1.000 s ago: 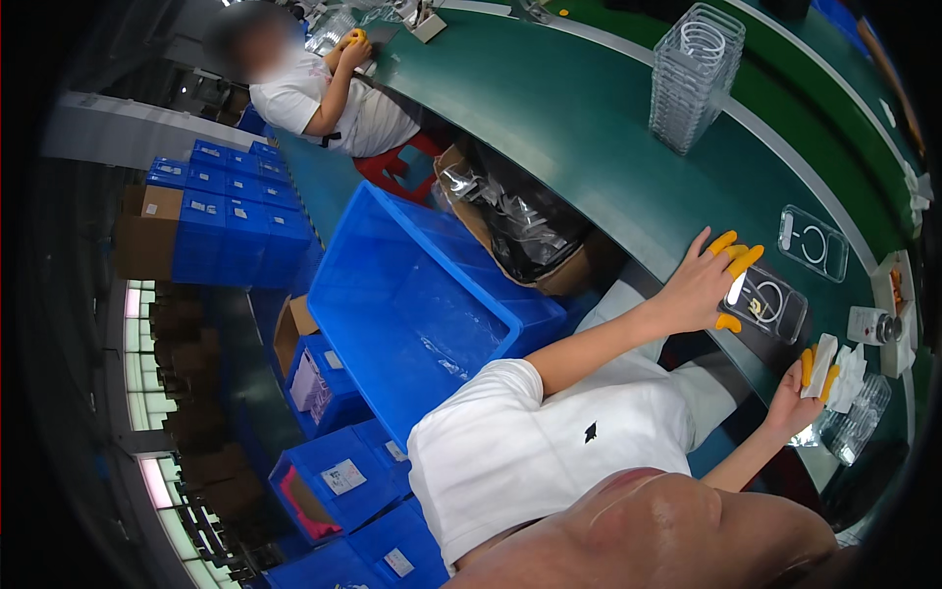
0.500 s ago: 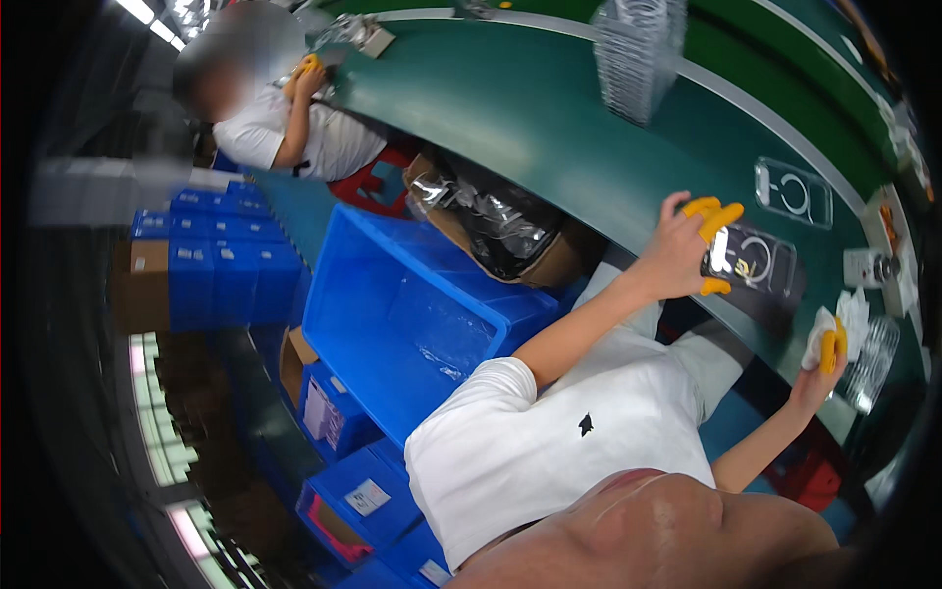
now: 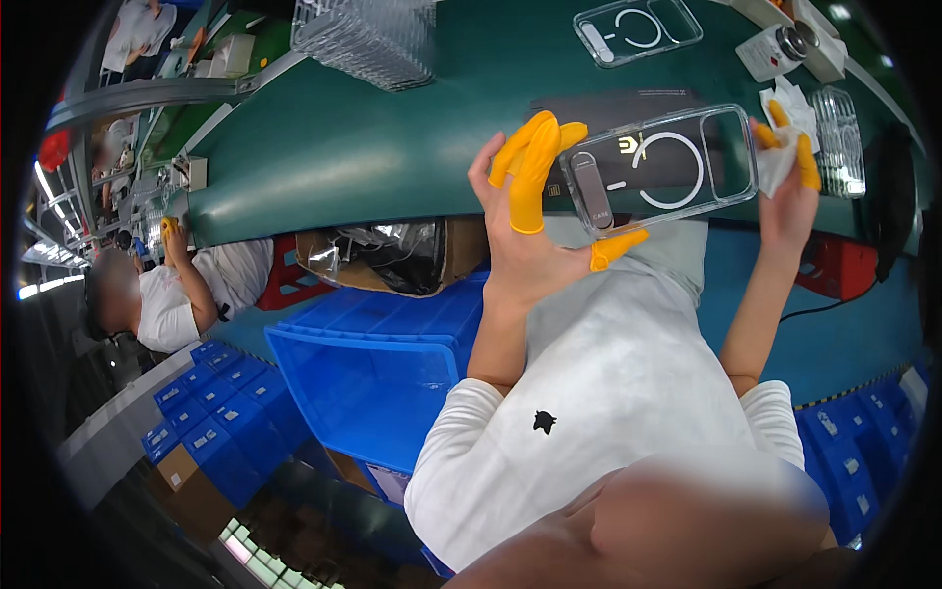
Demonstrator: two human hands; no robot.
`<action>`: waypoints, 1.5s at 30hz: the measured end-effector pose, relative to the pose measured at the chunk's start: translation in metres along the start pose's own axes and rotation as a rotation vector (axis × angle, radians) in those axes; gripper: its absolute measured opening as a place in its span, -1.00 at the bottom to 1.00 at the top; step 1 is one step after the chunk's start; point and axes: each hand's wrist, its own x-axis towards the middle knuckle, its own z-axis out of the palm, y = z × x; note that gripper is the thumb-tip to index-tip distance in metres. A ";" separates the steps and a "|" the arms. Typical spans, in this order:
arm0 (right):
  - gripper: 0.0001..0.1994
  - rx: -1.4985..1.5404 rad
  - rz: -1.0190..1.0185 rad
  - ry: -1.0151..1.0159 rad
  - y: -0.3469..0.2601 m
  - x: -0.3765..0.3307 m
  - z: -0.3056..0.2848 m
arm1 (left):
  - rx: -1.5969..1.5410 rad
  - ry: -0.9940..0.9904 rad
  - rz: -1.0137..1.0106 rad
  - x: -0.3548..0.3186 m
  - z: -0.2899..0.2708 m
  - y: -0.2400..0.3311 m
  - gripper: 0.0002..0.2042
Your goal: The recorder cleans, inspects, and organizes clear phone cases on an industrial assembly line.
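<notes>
My left hand (image 3: 525, 221), with yellow finger cots on its fingers, grips a clear phone case (image 3: 653, 172) by its left end. The case has a white ring on its back and a grey stand strip near my thumb. It is held up above the front edge of the green table. My right hand (image 3: 793, 191), also in yellow finger cots, pinches a crumpled white wipe (image 3: 777, 162) close to the case's right end. Whether the wipe touches the case I cannot tell. A dark printed sheet (image 3: 589, 110) lies on the table behind the case.
Another clear phone case (image 3: 638, 31) lies farther back on the green table (image 3: 294, 167). Stacked clear trays (image 3: 363, 39) stand at the far left. A white bottle (image 3: 771, 53), tissues (image 3: 800, 113) and more clear trays (image 3: 839, 142) are at right. A blue bin (image 3: 368, 368) stands beside me.
My view has swung round, so the table lies more level. The case in my left hand is now raised and tilted, and my right hand with the wipe has come close to its right end.
</notes>
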 end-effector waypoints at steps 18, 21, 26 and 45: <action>-0.70 -0.572 0.348 -0.597 0.050 -0.090 0.055 | -0.248 -0.058 -0.110 -0.006 0.022 0.013 0.19; -0.68 -1.231 -0.023 -1.077 0.018 -0.088 0.055 | -0.195 -0.057 -0.107 -0.001 0.021 0.010 0.21; -0.62 -1.170 -0.132 -1.160 -0.031 -0.100 0.079 | -0.327 0.001 -0.162 -0.007 0.029 0.008 0.04; -0.60 -1.447 -0.874 -0.728 -0.005 -0.079 0.097 | -0.328 -0.058 -0.132 -0.014 0.036 0.015 0.04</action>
